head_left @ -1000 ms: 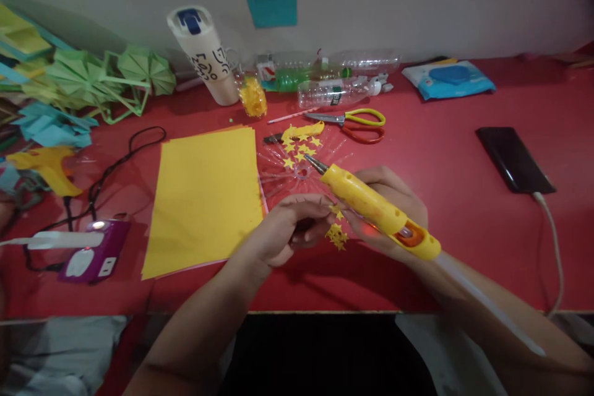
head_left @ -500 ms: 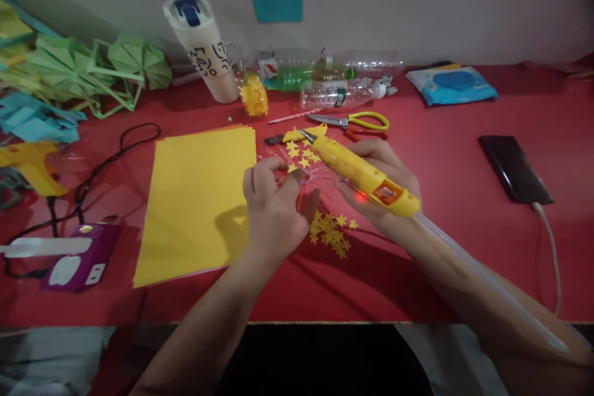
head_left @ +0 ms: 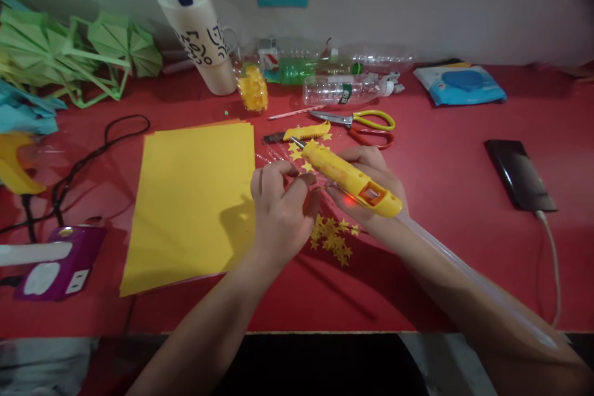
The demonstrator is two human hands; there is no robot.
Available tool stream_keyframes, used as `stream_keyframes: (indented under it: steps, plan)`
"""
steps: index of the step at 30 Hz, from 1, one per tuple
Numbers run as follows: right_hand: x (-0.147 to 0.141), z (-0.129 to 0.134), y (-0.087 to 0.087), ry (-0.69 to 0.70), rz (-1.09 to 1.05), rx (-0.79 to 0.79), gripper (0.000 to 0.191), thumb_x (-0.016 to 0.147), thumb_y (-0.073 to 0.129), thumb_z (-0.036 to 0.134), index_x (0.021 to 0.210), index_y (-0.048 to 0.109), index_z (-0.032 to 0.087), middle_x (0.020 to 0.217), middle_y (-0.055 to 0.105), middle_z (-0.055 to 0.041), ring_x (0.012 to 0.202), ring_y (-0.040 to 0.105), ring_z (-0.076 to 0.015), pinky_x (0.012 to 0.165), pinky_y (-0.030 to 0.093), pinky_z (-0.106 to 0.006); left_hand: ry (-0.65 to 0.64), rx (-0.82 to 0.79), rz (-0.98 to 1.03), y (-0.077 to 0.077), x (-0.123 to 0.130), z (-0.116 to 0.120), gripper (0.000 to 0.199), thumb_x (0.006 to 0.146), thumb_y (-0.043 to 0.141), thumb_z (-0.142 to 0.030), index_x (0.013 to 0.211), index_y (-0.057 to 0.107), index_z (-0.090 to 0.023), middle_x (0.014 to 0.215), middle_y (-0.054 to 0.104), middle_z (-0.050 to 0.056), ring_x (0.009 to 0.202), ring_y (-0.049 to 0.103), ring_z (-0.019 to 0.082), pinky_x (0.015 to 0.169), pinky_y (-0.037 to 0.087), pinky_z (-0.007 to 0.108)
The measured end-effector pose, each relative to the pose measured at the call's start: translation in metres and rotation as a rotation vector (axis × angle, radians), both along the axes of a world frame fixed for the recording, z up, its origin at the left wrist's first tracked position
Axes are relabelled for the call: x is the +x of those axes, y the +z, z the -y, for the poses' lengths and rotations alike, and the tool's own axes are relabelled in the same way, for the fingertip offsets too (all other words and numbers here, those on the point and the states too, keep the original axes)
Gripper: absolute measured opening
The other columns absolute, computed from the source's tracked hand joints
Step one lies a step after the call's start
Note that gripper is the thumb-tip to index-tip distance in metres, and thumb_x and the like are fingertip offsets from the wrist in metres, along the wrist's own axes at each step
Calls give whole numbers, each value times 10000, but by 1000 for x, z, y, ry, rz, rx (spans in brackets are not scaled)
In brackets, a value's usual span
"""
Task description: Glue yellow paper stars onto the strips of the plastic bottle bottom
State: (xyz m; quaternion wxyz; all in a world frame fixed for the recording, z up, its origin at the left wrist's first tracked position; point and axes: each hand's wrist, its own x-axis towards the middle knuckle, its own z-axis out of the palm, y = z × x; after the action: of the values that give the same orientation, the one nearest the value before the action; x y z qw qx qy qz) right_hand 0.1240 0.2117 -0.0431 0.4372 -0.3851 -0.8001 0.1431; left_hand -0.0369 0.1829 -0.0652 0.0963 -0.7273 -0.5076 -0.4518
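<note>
My right hand (head_left: 371, 176) is closed around a yellow hot glue gun (head_left: 343, 174), with a small red light glowing beside its body. A clear glue stick (head_left: 445, 253) trails from its back end over my forearm. The metal nozzle points left, above my left fingertips. My left hand (head_left: 283, 207) is curled with thumb and fingers pinching the edge of a clear plastic piece (head_left: 273, 158), whose outline is hard to see. Small yellow stars (head_left: 295, 151) show at the plastic, beyond my fingers. A heap of loose yellow stars (head_left: 331, 238) lies between my wrists.
Yellow paper sheets (head_left: 190, 198) lie left of my hands. Beyond are a box cutter (head_left: 306, 131), scissors (head_left: 371, 124), plastic bottles (head_left: 343, 91) and a white tumbler (head_left: 199, 37). A purple power strip (head_left: 60, 266) with cords sits left; a phone (head_left: 520, 174) and wipes pack (head_left: 464, 85) lie right.
The glue gun has moved slightly left, its nozzle shifting over the stars. My left fingers have drawn closer together and nearer my right hand. The whole view has shifted a little.
</note>
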Motion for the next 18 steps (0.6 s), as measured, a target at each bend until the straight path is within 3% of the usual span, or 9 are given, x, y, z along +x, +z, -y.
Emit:
stream_keyframes:
  steps: [7,18]
  plan:
    - [-3,3,-1,-35,-52,-75,84,848,644,198,817,614,271,942,669,-3,899,618,-198,812,517,-402,-3,-25,16,3,1,3,118,816,652,-123,903,615,-194,974,531,74,864,478,207,770,403,370]
    - [-2,1,-4,-34,8,9,28,860,631,235,834,631,243,953,680,-27,905,605,-200,792,493,-409,-37,-29,22,5,1,3,167,780,625,-83,875,566,-208,971,541,64,841,495,197,755,411,365]
